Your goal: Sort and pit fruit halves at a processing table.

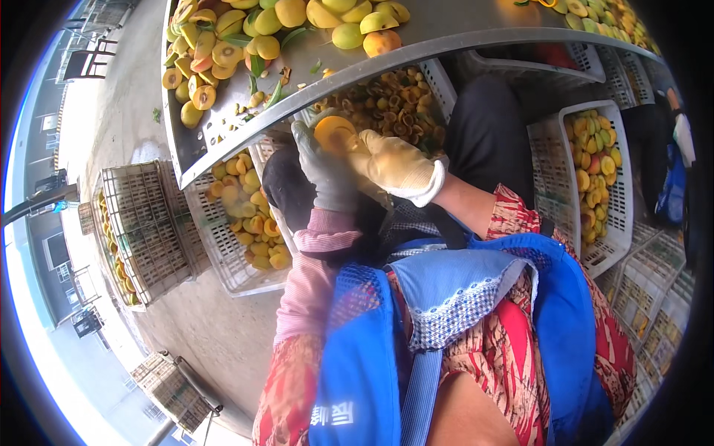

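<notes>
My left hand (326, 167), in a grey glove, holds a cut yellow stone fruit (334, 135) with its orange flesh showing. My right hand (393, 164), in a cream glove with a white cuff, has its curled fingers against the fruit's right side; blur hides whether it grips a tool. Both hands are just below the front edge of a metal worktable (334, 78). Whole and halved stone fruits (226, 53), some with green leaves, lie on the tabletop. Beneath the table edge, a crate holds many brown and yellow fruit pieces (390, 103).
A white plastic crate (223, 267) of halved fruit stands by my left knee, another (619, 223) to the right. Stacked crates (150, 228) stand farther left. At the far right is a co-worker's gloved hand (683, 136). The metal table rim crosses above my hands.
</notes>
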Demonstrator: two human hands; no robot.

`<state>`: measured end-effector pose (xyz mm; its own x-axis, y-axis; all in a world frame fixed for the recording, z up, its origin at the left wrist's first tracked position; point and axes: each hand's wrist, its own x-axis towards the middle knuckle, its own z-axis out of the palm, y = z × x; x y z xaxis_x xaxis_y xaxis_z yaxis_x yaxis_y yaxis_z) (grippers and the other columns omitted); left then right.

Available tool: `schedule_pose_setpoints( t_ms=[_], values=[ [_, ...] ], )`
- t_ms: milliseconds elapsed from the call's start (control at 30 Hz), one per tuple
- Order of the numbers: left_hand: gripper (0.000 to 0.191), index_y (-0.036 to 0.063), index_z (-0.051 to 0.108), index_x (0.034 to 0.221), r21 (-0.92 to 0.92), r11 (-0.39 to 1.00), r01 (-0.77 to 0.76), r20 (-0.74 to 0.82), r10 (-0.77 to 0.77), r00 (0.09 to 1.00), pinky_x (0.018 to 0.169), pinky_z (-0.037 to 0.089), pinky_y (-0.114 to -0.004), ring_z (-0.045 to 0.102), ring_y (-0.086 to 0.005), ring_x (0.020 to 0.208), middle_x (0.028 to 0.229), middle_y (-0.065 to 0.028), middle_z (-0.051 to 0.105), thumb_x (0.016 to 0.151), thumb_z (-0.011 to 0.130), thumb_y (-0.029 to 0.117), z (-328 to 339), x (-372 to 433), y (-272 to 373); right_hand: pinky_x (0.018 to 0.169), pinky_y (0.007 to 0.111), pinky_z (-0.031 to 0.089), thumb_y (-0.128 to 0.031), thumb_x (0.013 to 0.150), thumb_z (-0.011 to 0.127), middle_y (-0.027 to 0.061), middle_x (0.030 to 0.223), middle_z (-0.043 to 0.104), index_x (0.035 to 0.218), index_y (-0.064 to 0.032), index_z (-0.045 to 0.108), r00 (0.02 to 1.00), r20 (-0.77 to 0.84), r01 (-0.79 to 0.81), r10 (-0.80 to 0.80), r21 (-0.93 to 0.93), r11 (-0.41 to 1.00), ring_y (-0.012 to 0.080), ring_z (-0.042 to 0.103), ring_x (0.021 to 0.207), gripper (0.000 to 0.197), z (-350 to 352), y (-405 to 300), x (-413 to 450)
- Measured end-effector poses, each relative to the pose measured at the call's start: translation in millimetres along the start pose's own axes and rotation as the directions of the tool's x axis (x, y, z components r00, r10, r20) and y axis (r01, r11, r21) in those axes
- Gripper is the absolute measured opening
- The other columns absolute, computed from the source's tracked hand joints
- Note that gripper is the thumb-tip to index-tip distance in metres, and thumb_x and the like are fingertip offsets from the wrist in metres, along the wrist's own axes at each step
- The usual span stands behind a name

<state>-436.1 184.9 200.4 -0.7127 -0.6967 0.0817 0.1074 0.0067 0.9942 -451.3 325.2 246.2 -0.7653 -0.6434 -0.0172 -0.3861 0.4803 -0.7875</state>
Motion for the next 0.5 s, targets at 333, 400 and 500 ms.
schedule_pose_setpoints(
  t_ms=[333,400,500],
  values=[
    [0.052,-0.0008,0.057,0.113,0.172,0.982,-0.08,-0.049,0.09,0.995,0.084,0.051,-0.034,0.061,-0.0223,0.092,0.102,-0.0121,0.062,0.098,0.038,0.045,-9,5,-28,0.078,0.044,0.048,-0.038,0.09,0.055,0.0262,0.09,0.063,0.099,0.0018,0.06,0.997,0.083,-0.007,-0.008,0.184,0.983,0.0403,0.062,0.089,0.041,5,15,9],
    [0.049,0.0015,0.054,0.119,-0.1,0.993,0.058,-0.022,-0.061,0.998,0.083,0.051,-0.033,0.061,-0.0215,0.092,0.104,-0.0117,0.062,0.098,0.04,0.044,-7,6,-17,0.078,0.043,0.048,-0.037,0.092,0.052,0.0244,0.088,0.063,0.1,-0.0005,0.061,0.963,0.113,0.223,-0.245,0.18,0.958,0.0394,0.061,0.088,0.038,3,18,11],
    [0.048,0.003,0.051,0.123,0.302,0.897,-0.323,0.228,0.261,0.938,0.082,0.051,-0.033,0.06,-0.0213,0.092,0.105,-0.0115,0.061,0.098,0.041,0.042,-8,11,-16,0.077,0.041,0.048,-0.036,0.095,0.048,0.0218,0.083,0.062,0.103,-0.0011,0.061,0.914,0.406,-0.214,-0.025,0.532,0.819,0.0371,0.061,0.086,0.038,-11,10,12]
  ],
)
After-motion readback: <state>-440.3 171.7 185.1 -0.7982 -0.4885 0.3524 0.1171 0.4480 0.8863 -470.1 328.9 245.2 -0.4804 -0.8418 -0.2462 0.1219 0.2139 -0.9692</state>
